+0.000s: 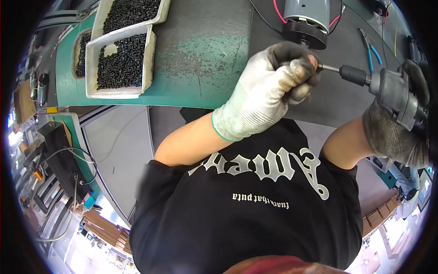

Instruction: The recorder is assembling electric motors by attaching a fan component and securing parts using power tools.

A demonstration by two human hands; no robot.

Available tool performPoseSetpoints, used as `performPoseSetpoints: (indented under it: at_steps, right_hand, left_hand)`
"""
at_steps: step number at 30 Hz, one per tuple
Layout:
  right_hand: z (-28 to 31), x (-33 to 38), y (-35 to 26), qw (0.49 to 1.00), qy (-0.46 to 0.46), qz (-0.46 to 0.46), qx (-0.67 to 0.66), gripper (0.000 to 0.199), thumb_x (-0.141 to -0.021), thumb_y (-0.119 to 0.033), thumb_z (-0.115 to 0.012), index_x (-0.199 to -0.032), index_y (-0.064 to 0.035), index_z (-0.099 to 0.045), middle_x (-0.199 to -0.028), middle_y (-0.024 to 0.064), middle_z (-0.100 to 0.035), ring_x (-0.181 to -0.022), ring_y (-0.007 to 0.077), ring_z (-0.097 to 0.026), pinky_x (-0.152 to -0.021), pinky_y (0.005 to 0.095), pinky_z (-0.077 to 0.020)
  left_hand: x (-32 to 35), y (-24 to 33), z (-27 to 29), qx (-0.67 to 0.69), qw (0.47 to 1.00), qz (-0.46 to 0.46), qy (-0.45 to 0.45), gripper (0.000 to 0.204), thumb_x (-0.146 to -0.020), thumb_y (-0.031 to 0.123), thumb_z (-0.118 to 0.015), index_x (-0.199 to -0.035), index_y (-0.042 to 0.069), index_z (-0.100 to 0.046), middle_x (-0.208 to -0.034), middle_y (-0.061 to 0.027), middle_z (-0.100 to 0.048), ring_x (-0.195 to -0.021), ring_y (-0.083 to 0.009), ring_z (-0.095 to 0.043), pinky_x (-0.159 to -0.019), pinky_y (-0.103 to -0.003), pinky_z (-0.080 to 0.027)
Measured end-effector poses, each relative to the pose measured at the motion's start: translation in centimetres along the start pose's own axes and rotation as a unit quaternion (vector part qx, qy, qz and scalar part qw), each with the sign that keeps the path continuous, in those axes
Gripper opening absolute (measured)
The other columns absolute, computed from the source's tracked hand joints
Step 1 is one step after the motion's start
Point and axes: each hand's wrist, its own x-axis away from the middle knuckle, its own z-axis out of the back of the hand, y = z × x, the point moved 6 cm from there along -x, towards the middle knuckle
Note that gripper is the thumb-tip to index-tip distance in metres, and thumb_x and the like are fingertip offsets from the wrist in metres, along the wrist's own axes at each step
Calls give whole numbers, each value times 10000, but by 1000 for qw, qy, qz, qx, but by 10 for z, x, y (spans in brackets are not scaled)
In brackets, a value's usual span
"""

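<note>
My left hand (pixel 269 86), in a white knit glove with dark, stained fingers, is closed in a pinch. What its fingers hold, if anything, is hidden. Just above them sits a grey cylindrical motor (pixel 308 11) with a black end cap (pixel 304 35) and a short shaft pointing toward me. From the right, a grey power screwdriver (pixel 391 93) points its thin metal bit (pixel 329 68) at the left fingertips. My right hand (pixel 397 134), in a dark grey glove, is wrapped round the tool, whose rear part lies out of sight.
Two white bins (pixel 148 68) of small black parts stand on the green worktop (pixel 191 93) at the left. Beside them is an oval opening (pixel 75 57) with similar parts. Blue-handled pliers (pixel 370 52) lie behind the screwdriver. Red and black wires trail from the motor.
</note>
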Motion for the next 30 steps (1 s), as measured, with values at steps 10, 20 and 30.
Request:
performPoseSetpoints:
  at_steps: [10,20,30]
  right_hand:
    - [53,30,-16,994,102,-28,14,258,-869,-72,-576,-1105,31,-555,-1106,191,-585,-1042,317,-568,-855,454,-488]
    - [67,13,0,983,9,45,176,256,-891,-111,-616,-1131,-35,-569,-1096,92,-613,-1007,252,-605,-825,385,-500]
    - [69,15,1,982,51,45,178,250,-906,-113,-575,-1126,3,-561,-1099,143,-609,-998,293,-613,-829,411,-518]
  left_hand:
    - [-1,-44,16,12,973,214,-86,210,-971,203,-565,-1045,20,-492,-866,-22,-541,-513,-36,-368,-535,-218,-363]
    - [-35,-33,29,94,989,94,69,190,-973,186,-529,-1054,16,-549,-832,-18,-539,-559,-54,-377,-534,-219,-344]
    - [-27,-35,12,167,974,151,-1,389,-1024,347,-364,-1074,5,-544,-761,-34,-551,-447,-57,-274,-496,-191,-298]
